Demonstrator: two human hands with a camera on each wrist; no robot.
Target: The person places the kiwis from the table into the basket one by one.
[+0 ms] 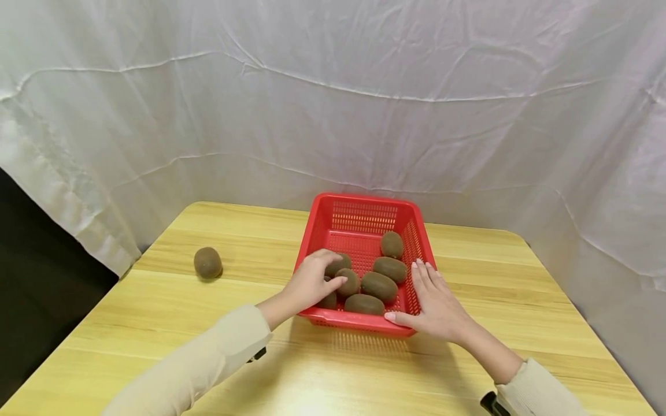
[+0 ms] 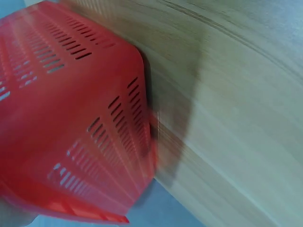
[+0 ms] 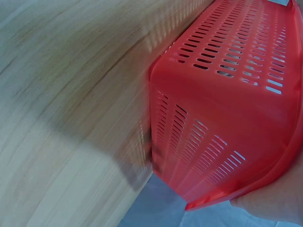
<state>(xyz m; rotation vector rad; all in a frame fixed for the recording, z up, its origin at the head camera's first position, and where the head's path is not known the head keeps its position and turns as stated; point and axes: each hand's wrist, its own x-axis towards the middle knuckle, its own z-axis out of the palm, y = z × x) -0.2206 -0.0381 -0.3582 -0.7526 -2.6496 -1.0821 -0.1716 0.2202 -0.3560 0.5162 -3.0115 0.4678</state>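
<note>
Several brown kiwis [image 1: 379,286] lie in a red plastic basket [image 1: 359,327] with slotted walls. My left hand [image 1: 310,281] reaches over the basket's left rim, its fingers and thumb curved about a kiwi [image 1: 339,264] on the left side. Below its thumb is another kiwi [image 1: 350,282], and one more is partly hidden under the hand. My right hand [image 1: 440,310] rests on the near right corner, fingers straight along the right rim and thumb on the front rim. In the right wrist view, part of that hand [image 3: 277,201] shows against the rim.
One loose kiwi [image 1: 207,263] sits on the wooden table [image 1: 156,323], left of the basket. White cloth [image 1: 333,133] hangs behind and at both sides of the table. At the far left is a dark gap [image 1: 36,283] beside the cloth.
</note>
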